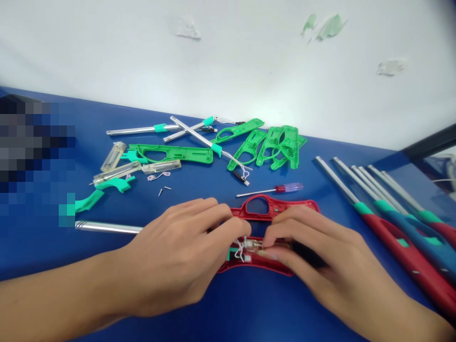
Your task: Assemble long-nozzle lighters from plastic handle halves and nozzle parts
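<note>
1. The red shell half (272,269) lies at lower centre of the frame, glossy, long and curved, with its hollow side up and both ends partly covered by the hands.
2. Inside it, just left of the right thumb, is a clear tank (253,245), see-through with a slightly brownish tint and a pale fitting at its left end.
3. Thin white wires (239,250) loop beside that fitting, above a small black piece with a white tip (245,259); a bit of teal plastic (233,253) shows at their left.
4. The left hand (181,247) is curled, fingers bent down over the shell's left end; what its fingertips hold cannot be told.
5. The right hand (317,251) is nearly closed, thumb and forefinger pinching the tank's right end.
6. A silver tube (107,228), dark slots at its tip, runs from left of centre behind the left hand; its far end is hidden.
7. A second red half (281,209), with an oval opening, lies just above, partly behind the right hand.
</note>
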Action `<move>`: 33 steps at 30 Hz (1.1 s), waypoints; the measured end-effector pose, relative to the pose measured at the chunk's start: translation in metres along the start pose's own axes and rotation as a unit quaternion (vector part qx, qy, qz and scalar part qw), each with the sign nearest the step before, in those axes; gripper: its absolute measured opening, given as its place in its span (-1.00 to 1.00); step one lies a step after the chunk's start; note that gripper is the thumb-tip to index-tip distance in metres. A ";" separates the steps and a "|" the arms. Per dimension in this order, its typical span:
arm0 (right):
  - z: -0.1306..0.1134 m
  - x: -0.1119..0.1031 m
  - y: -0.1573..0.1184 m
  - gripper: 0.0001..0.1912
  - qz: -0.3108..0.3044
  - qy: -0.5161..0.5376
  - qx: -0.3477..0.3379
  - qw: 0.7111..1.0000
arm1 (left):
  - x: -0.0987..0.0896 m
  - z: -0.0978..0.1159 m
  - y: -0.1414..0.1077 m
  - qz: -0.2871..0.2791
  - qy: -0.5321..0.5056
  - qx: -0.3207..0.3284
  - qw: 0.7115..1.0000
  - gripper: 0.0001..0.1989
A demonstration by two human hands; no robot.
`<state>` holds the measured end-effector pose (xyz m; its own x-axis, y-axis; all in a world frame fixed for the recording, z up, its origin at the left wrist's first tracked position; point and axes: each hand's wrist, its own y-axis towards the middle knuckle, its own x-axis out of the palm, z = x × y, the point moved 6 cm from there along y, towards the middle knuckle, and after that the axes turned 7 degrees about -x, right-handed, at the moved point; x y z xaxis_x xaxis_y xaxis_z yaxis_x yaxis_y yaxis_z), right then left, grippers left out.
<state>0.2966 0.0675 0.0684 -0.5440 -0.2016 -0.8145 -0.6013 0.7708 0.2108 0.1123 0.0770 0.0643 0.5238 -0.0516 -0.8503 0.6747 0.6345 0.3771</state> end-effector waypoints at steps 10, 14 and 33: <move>0.000 0.000 -0.003 -0.81 -0.021 0.040 0.009 0.999 | 0.001 -0.001 -0.001 0.002 0.002 -0.002 1.000 -0.81; -0.002 -0.002 -0.002 -0.86 -0.005 0.027 0.015 1.000 | -0.002 0.000 0.000 0.003 -0.010 -0.004 1.000 -0.80; -0.001 0.000 -0.001 -0.82 -0.008 0.025 0.002 1.000 | -0.014 0.009 0.003 0.010 -0.097 0.032 0.995 -0.74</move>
<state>0.2971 0.0660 0.0689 -0.5633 -0.2443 -0.7893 -0.6077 0.7697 0.1955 0.1114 0.0725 0.0807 0.6237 -0.1905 -0.7581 0.6917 0.5864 0.4216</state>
